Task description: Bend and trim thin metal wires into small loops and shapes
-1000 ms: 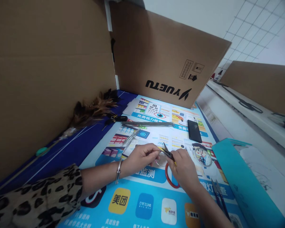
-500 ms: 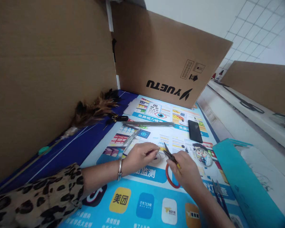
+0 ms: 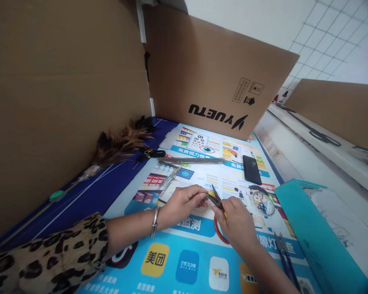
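Observation:
My left hand [image 3: 184,204] is closed in a pinch, a silver bangle on its wrist. Its fingertips hold what looks like a thin wire, barely visible now. My right hand [image 3: 236,222] is wrapped around needle-nose pliers [image 3: 215,199] with a bit of yellow on the handle. The plier jaws are parted, and one tip reaches the left fingertips. Under the right hand lies a red ring [image 3: 220,231], partly covered. Beyond the left hand, a short bunch of thin metal wires [image 3: 171,179] lies below a longer bundle of wires [image 3: 191,161].
A black phone [image 3: 252,169] and a round clear dish [image 3: 263,203] holding small bits lie to the right. Another dark-handled tool [image 3: 283,253] sits beside a teal box [image 3: 309,237]. Cardboard panels [image 3: 208,73] stand behind and left, near a feather duster [image 3: 119,141].
The pliers have come closer to the left fingertips, so that a jaw tip now meets them. My left hand has shifted slightly right.

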Available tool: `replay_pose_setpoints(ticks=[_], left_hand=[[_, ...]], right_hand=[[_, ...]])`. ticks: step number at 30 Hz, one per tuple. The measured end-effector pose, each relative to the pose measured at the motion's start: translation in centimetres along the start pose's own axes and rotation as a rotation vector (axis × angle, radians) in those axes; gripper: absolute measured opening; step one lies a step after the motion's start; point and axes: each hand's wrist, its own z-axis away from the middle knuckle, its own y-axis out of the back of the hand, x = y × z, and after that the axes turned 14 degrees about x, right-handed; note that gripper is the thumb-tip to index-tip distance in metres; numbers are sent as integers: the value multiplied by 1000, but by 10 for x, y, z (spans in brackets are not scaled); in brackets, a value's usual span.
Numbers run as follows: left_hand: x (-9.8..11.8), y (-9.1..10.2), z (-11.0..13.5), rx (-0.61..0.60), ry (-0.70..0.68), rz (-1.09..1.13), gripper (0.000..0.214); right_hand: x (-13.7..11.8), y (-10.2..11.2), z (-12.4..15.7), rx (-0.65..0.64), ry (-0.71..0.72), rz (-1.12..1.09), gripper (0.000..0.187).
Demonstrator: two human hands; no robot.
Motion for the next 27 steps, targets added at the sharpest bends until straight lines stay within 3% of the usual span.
replay_pose_setpoints(ticks=[27], left_hand=[[0,-3,3,-85,37,94,29]], right_hand=[[-5,-9,2,101,52,123,35]])
